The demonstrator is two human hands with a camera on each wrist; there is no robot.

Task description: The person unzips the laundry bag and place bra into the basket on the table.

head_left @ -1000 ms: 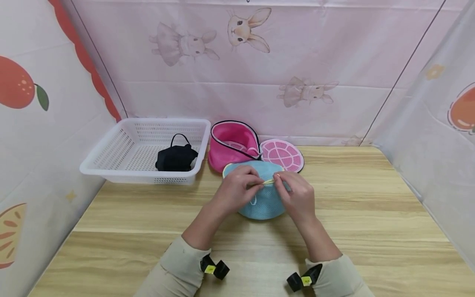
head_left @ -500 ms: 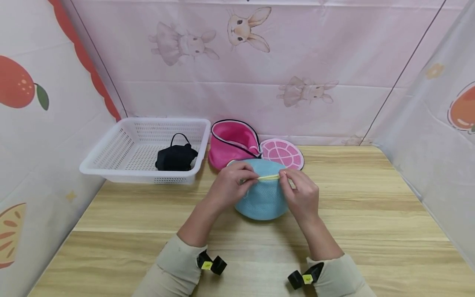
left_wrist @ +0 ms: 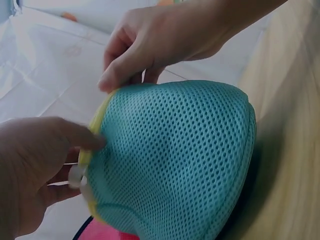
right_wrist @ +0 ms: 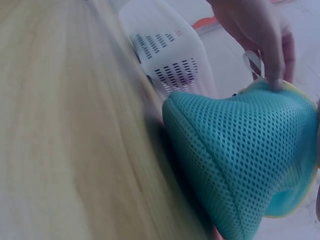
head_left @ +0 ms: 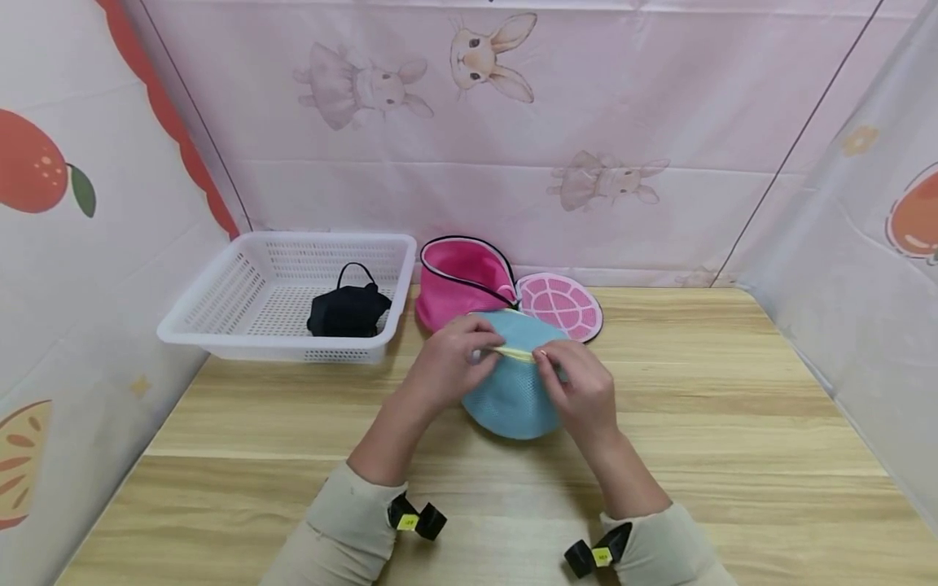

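A blue mesh laundry bag (head_left: 513, 407) with a yellow-trimmed edge sits on the table before me. My left hand (head_left: 450, 362) pinches that edge on the left, beside a white zipper pull (left_wrist: 77, 176). On the right side my right hand (head_left: 582, 382) pinches the same edge between thumb and fingers. A short stretch of yellow trim (head_left: 519, 354) runs between the two hands. In the right wrist view the bag's mouth gapes a little at the lower right. Just behind stands a pink mesh laundry bag (head_left: 447, 297), its round lid (head_left: 560, 303) folded open to the right.
At the back left stands a white perforated basket (head_left: 271, 350) holding a black cloth item with a loop (head_left: 348, 312). The wooden table (head_left: 696, 407) ends at a pink curtain (head_left: 623, 81) behind, with printed white sheets on both sides.
My hands first drew apart, stretching the yellow edge between them, then the right hand came slightly back leftward. The blue bag has turned a little, and the pink bag has shifted slightly right.
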